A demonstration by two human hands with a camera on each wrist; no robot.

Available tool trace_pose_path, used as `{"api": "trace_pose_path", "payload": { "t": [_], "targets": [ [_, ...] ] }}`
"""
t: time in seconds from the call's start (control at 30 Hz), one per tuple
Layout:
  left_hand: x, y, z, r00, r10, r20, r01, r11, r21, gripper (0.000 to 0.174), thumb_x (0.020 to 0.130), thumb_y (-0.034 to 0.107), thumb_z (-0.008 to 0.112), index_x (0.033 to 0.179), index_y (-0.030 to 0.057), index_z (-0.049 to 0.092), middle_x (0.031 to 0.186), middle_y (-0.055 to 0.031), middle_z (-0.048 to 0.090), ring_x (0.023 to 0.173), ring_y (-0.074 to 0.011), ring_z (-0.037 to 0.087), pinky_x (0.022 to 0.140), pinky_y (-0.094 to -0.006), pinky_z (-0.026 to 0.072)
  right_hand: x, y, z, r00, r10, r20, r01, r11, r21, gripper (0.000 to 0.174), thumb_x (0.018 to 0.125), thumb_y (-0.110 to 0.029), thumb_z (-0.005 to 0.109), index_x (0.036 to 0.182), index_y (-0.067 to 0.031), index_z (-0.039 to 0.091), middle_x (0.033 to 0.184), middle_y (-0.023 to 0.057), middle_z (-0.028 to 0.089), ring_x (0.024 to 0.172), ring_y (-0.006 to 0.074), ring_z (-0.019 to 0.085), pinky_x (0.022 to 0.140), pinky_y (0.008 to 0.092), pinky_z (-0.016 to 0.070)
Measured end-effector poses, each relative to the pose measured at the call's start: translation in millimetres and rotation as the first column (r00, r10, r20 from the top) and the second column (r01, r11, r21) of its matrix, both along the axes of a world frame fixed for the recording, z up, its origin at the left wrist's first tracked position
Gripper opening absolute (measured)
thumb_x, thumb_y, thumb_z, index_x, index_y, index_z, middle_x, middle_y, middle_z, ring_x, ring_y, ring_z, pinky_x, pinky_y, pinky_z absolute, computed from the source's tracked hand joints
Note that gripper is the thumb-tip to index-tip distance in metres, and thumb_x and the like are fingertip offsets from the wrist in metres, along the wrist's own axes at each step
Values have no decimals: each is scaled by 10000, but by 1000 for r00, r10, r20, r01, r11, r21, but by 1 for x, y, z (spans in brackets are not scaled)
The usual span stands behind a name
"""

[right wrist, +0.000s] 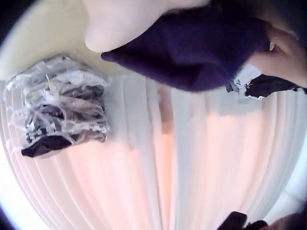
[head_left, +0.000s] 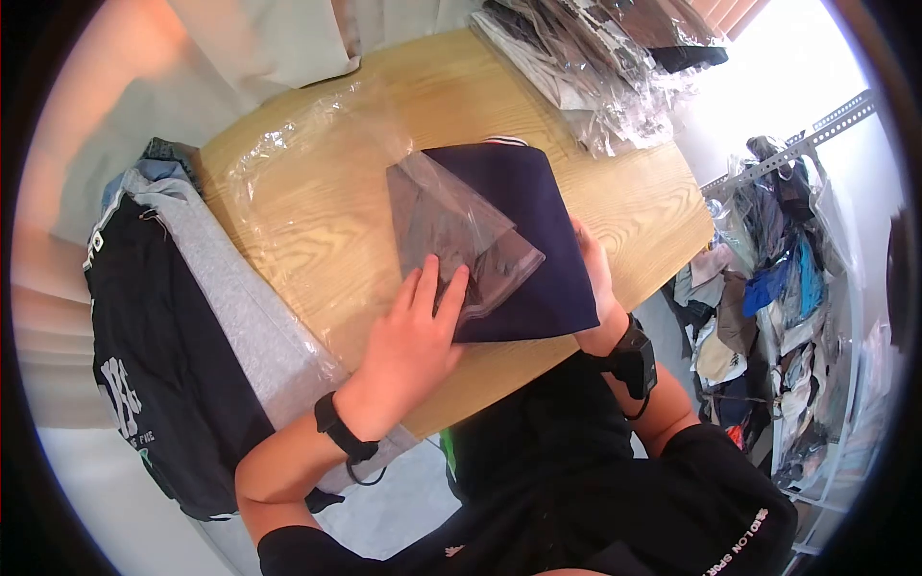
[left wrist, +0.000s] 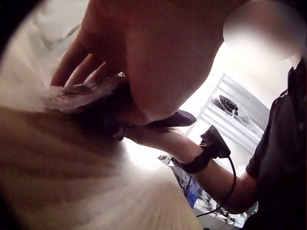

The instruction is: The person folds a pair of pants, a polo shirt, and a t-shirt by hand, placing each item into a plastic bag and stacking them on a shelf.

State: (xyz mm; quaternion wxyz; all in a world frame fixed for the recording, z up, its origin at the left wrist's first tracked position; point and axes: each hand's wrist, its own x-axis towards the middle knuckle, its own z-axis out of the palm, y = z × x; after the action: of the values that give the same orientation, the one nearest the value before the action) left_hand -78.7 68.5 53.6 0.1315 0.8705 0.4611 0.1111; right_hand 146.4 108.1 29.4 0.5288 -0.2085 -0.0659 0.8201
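A folded navy garment (head_left: 538,221) lies at the table's near edge, with a clear plastic bag (head_left: 461,230) over its left part. My left hand (head_left: 408,322) is at the near left side of this bundle, fingers spread over the plastic and thumb hidden below. In the left wrist view, dark cloth shows between the fingers and thumb of my left hand (left wrist: 144,62). Along the right side, my right hand (head_left: 597,283) holds the garment's edge, part of it behind the cloth. The right wrist view shows the garment (right wrist: 192,52) as purple, between both hands.
Black and grey clothes (head_left: 163,317) are piled on the left. Bagged garments (head_left: 605,77) are stacked at the table's far right. A loose clear plastic bag (head_left: 298,173) lies on the wooden table (head_left: 365,259). A rack with bagged clothes (head_left: 768,288) stands on the right.
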Motion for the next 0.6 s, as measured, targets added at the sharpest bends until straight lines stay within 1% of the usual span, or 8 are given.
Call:
{"api": "trace_pose_path", "payload": {
  "t": [0.07,0.13,0.23,0.37,0.43,0.47,0.53,0.6],
  "targets": [
    [-1,0,2,1000,0,17,0,1000,-7,835,636,148,730,1372,92,339,1364,-223,369,1184,-363,457,840,-403,505,-3,-5,-5,1000,-4,4,4,1000,-18,475,932,-359,344,1210,-8,505,1141,163,584,1013,283,580,908,376,466],
    [-1,1,3,999,2,34,-2,1000,-12,838,635,145,728,1373,90,336,1365,-222,368,1182,-362,459,844,-404,503,-5,-14,-14,844,-123,523,-9,970,243,435,958,-307,339,1228,0,490,1165,168,570,1018,275,578,917,385,465],
    [-2,1,3,999,4,44,-2,1000,-24,821,638,116,699,1371,79,332,1361,-224,372,1174,-366,462,848,-407,499,-16,-20,11,657,-152,739,-220,898,380,407,974,-275,363,1245,5,478,1171,167,568,1022,261,578,913,373,474],
    [-5,1,4,994,33,99,-29,999,-45,764,642,65,637,1351,62,352,1339,-230,392,1152,-372,471,870,-407,481,-14,7,-3,765,28,643,-311,891,331,408,972,-273,407,1261,8,466,1184,161,564,1033,249,575,904,344,483],
    [-7,3,5,992,42,117,-38,999,-36,747,644,50,616,1344,57,357,1329,-232,400,1144,-372,474,878,-408,474,-8,21,-6,919,336,208,-355,933,60,404,965,-262,437,1259,14,467,1181,152,567,1015,222,581,872,319,496],
    [-8,3,6,993,36,117,-32,999,-30,733,648,42,606,1339,55,364,1323,-231,407,1139,-370,477,885,-407,469,-10,21,0,918,336,212,-356,932,63,404,965,-262,437,1259,14,467,1181,152,567,1015,222,581,872,319,496],
    [-9,4,9,992,34,120,-32,999,-23,718,652,35,596,1333,53,370,1317,-231,414,1134,-367,480,893,-406,463,-16,16,18,745,148,651,-335,926,173,392,965,-244,444,1256,18,466,1182,132,564,1002,204,578,860,311,497],
    [-12,4,14,993,31,111,-28,999,-23,695,660,17,573,1326,49,376,1313,-227,421,1118,-368,489,885,-410,464,-13,12,21,647,116,753,-409,887,215,394,964,-240,447,1259,20,461,1180,120,564,998,202,576,859,309,495]
  ]
}}
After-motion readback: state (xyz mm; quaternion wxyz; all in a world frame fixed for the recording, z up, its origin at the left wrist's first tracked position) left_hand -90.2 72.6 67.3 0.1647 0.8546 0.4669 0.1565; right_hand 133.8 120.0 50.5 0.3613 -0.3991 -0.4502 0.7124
